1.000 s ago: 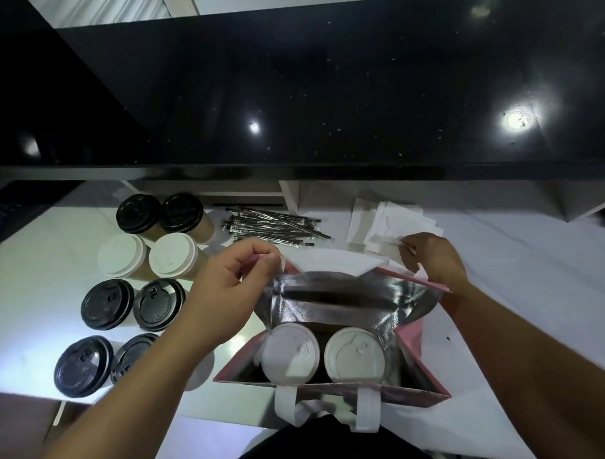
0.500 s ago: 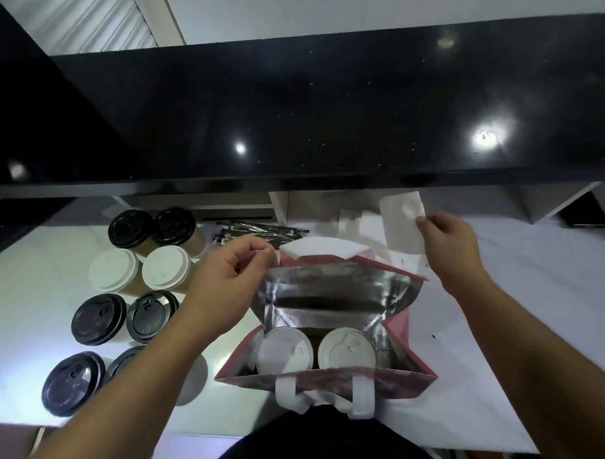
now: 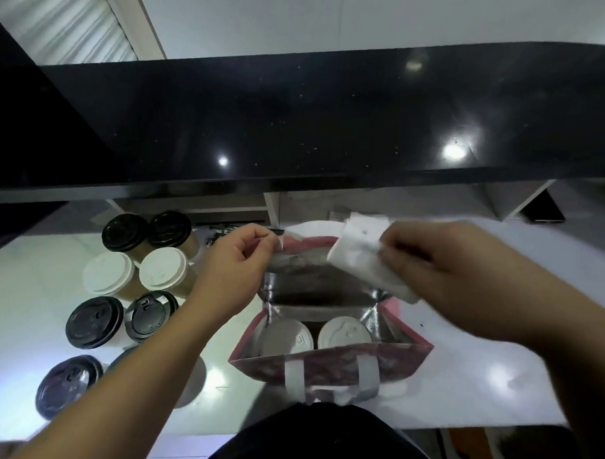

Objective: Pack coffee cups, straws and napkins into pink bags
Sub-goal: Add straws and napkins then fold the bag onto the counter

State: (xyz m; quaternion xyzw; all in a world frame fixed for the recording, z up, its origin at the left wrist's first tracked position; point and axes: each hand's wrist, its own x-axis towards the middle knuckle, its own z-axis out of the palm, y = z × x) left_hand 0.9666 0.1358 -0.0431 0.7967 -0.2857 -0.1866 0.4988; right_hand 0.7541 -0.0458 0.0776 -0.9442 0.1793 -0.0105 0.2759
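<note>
Fingers (image 3: 259,243) of the left hand (image 3: 236,271) are pinched on the far-left rim of the pink bag (image 3: 330,367), holding its foil-lined mouth open. Over on the other side, the right hand (image 3: 453,279) has its fingers closed on a white napkin (image 3: 361,262), though motion blur smears the grip, so exactly which fingertips clamp it is hard to say. That napkin hangs right above the bag's open mouth, its loose end toward the bag's far rim, not yet inside.

Progress check: two white-lidded coffee cups (image 3: 345,335) already stand side by side at the bag's bottom, so the cup step for this bag looks done. The napkin is next, by my reading. No straw shows inside the bag; the wrapped straws (image 3: 222,231) lie beyond the bag's far-left corner, mostly hidden behind the left hand. Left of the bag, a cluster of spare cups (image 3: 162,270), black-lidded and white-lidded, waits on the white counter (image 3: 17,305), so more bags likely remain to fill.
</note>
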